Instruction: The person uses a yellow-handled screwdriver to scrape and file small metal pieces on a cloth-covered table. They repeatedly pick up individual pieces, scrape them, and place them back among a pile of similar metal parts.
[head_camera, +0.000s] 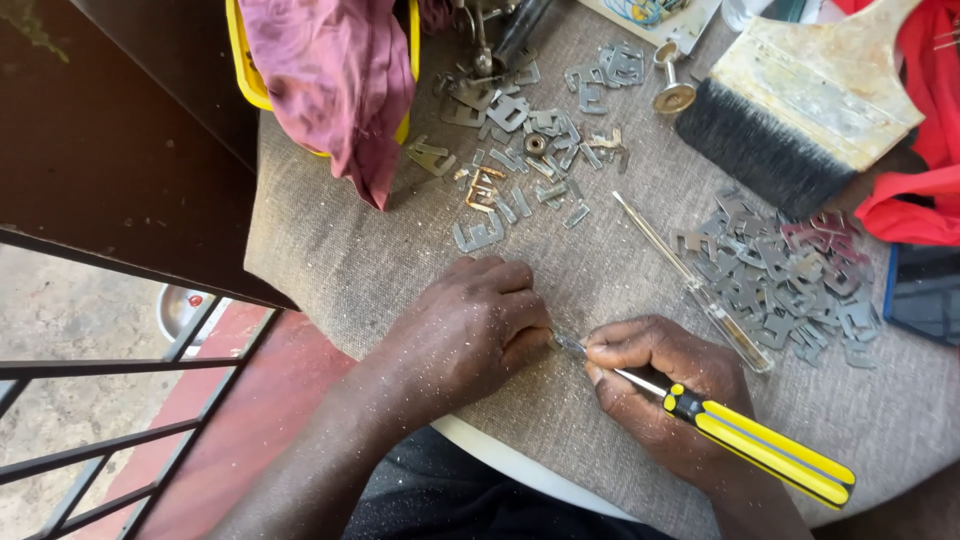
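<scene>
Two screwdrivers are in view: a yellow-and-black screwdriver (760, 445) held in the right hand (660, 385), and a clear-handled screwdriver (695, 285) lying free on the bench (350, 260), just beside that hand. There is one wide paintbrush (800, 100) at the far edge. Small flat metal pieces lie in two heaps too many to count: one heap (530, 150) beyond the hands, one heap (785, 275) to the right near the brush. A yellow tub (245, 60) at the far left holds a maroon cloth (340, 80) that hangs over its rim. The right hand's grip is closed around the shaft of the yellow-and-black screwdriver, whose tip meets the left hand (470, 325). The left hand's fingers are curled together on the bench, pinching something small that I cannot make out
</scene>
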